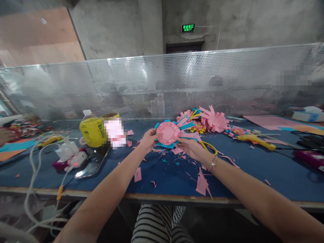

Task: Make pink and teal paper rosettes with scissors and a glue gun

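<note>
Both of my arms stretch forward from the bottom corners of the frame and converge near its centre, where I grasp a pink paper rosette (168,132) backed with blue paper (165,146). My left hand (149,139) comes in from the lower left, wrist nearly straight, and pinches the left rim, with the fingertips partly lost behind it. My right hand (190,147) reaches in from the lower right, palm turned inward, its fingers gripping the lower right rim; I cannot make out exactly how those tips sit, nor whether the rosette touches the blue tabletop (164,187). A bracelet (213,163) circles my right wrist, and both upper arms are cut off by the frame. Right of the rosette, pink and blue strips (187,125) fan out toward the pink paper flowers (214,119), and I cannot tell which of them belong to the piece I hold. A yellow loop handle (211,147) shows just beyond my right wrist, the rest of it hard to see. At centre left, a pixelated patch covers something beside the yellow-labelled bottle (91,132), while my striped trousers (154,222) run out at the bottom edge
</note>
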`<state>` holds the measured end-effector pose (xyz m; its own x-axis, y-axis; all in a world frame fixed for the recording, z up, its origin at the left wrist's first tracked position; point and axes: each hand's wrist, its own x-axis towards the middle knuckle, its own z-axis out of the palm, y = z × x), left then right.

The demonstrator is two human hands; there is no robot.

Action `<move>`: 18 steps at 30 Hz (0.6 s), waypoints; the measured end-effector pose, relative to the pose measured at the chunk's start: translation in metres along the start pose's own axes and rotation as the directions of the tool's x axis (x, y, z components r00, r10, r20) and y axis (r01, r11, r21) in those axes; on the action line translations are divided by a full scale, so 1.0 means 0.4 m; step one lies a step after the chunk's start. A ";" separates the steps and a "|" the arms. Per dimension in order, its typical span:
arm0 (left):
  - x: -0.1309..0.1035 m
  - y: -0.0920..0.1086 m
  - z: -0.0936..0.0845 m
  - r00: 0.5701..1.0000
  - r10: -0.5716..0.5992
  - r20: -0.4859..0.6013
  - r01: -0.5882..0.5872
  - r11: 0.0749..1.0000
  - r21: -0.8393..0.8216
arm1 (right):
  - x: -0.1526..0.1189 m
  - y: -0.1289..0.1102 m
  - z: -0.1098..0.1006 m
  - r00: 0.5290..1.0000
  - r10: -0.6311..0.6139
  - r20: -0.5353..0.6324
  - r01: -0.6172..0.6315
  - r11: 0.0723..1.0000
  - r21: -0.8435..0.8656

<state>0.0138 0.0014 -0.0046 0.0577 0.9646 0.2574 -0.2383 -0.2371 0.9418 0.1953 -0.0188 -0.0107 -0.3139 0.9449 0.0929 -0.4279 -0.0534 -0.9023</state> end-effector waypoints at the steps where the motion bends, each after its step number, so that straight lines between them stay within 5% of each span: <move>1: 0.000 0.000 0.001 1.000 0.012 -0.002 -0.011 1.000 0.012 | -0.001 0.001 0.000 1.000 -0.011 0.022 0.011 1.000 0.007; 12: -0.018 0.009 0.020 0.992 0.078 0.099 -0.084 0.995 0.062 | 0.006 0.019 0.007 0.988 -0.156 -0.023 0.155 0.988 -0.013; 18: -0.021 0.008 0.021 0.996 0.060 0.072 -0.073 0.978 0.196 | 0.016 0.027 -0.003 0.990 -0.134 -0.046 0.132 0.991 -0.037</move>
<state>0.0206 -0.0085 -0.0021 0.1132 0.9377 0.3284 -0.0474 -0.3251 0.9445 0.1897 -0.0129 -0.0206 -0.2149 0.9573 0.1933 -0.4341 0.0836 -0.8970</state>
